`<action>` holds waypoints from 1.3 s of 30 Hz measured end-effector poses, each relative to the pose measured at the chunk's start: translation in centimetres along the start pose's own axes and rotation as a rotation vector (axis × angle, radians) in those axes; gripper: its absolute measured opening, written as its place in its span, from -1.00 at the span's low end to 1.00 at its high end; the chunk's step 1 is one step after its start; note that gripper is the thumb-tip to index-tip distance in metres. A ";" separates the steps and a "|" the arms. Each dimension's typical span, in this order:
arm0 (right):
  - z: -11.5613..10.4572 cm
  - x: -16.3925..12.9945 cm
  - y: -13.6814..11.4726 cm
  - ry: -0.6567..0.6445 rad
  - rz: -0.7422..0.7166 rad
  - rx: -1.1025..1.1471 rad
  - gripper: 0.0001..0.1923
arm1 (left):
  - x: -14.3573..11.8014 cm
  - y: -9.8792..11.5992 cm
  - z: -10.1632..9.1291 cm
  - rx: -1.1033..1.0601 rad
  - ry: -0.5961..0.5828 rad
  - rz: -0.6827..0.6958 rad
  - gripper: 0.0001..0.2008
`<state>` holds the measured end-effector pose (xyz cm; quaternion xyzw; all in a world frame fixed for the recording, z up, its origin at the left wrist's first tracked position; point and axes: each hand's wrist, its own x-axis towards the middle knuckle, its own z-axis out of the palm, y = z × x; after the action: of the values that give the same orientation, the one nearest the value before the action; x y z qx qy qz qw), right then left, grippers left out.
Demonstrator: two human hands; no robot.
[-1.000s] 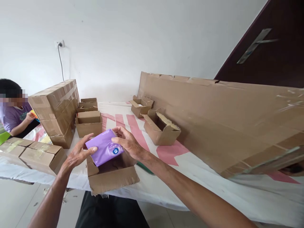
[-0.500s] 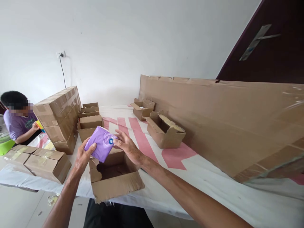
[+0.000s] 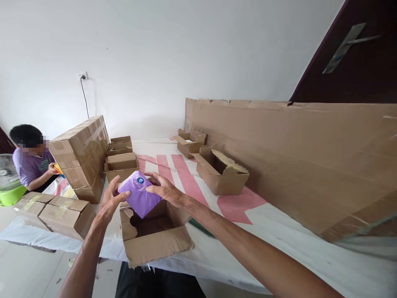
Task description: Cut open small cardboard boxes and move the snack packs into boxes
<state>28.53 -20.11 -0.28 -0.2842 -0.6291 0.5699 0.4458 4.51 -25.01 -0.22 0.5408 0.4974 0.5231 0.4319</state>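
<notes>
Purple packet (image 3: 140, 198): soft pack, held in the air between both hands, directly above the open cardboard box (image 3: 155, 236) at the near table (image 3: 279, 244) edge. Long axis tilted, lower corner dipping toward the box mouth. Left hand (image 3: 110, 203): fingers spread, pressed on the packet's left side. Right hand (image 3: 166, 191): fingers curled over the top right edge, thumb beneath. Both hands equally close. Stacked sealed cartons (image 3: 82, 155) stand well left; another person (image 3: 29, 159) sits beyond.

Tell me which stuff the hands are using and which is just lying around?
In use:
- purple packet, held by left hand and right hand
- open box beneath it

Lying about:
- taped boxes
- two open boxes
- big cardboard sheet
- green fan
</notes>
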 end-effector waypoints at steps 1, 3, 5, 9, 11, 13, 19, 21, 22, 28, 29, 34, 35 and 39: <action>-0.2 0.3 0.1 -0.002 -0.002 -0.022 -0.39 | 0.2 -0.1 0.0 -0.009 0.007 -0.017 0.03; -0.5 0.7 0.5 0.018 -0.009 -0.043 -0.40 | 0.6 -0.6 0.1 -0.062 -0.017 -0.035 0.00; -0.6 0.8 1.2 0.070 -0.016 -0.037 -0.40 | 0.7 -1.1 0.4 -0.129 -0.045 -0.019 -0.15; -0.5 0.6 2.5 0.103 0.031 0.069 -0.37 | 0.5 -1.9 1.0 -0.240 -0.050 0.063 -0.41; -0.4 0.7 3.0 0.106 0.046 0.106 -0.39 | 0.5 -2.2 1.0 -0.268 -0.038 0.076 -0.43; -0.4 1.2 3.3 0.138 0.033 0.097 -0.41 | 0.8 -2.6 0.8 -0.248 -0.029 0.051 -0.40; -0.8 2.9 4.2 0.152 0.096 0.065 -0.47 | 2.2 -3.8 -0.1 -0.099 0.008 -0.080 -0.23; -1.0 3.2 4.5 0.156 0.101 0.048 -0.50 | 2.5 -3.9 -0.1 -0.102 -0.002 -0.112 -0.22; -1.0 3.3 4.7 0.161 0.093 0.038 -0.51 | 2.6 -4.0 -0.1 -0.109 -0.012 -0.119 -0.22; -1.2 3.6 5.2 0.172 0.089 0.019 -0.52 | 2.7 -3.9 0.1 -0.096 -0.059 -0.122 -0.33; -1.2 3.5 5.2 0.174 0.091 0.016 -0.52 | 2.7 -4.0 0.1 -0.087 -0.056 -0.124 -0.33; -1.1 3.5 5.0 0.187 0.096 0.007 -0.51 | 3.0 -4.2 -0.1 -0.062 -0.034 -0.126 -0.28; -1.0 3.5 4.7 0.192 0.086 -0.001 -0.49 | 3.0 -4.0 -0.1 -0.066 -0.041 -0.108 -0.28; -0.4 2.6 1.8 0.184 -0.097 -0.095 -0.31 | 3.2 -0.8 -0.2 -0.045 -0.124 0.035 -0.29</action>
<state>27.51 -17.36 -1.40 -0.3254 -0.6249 0.4886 0.5147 4.08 -21.73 -0.55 0.5709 0.4485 0.5070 0.4646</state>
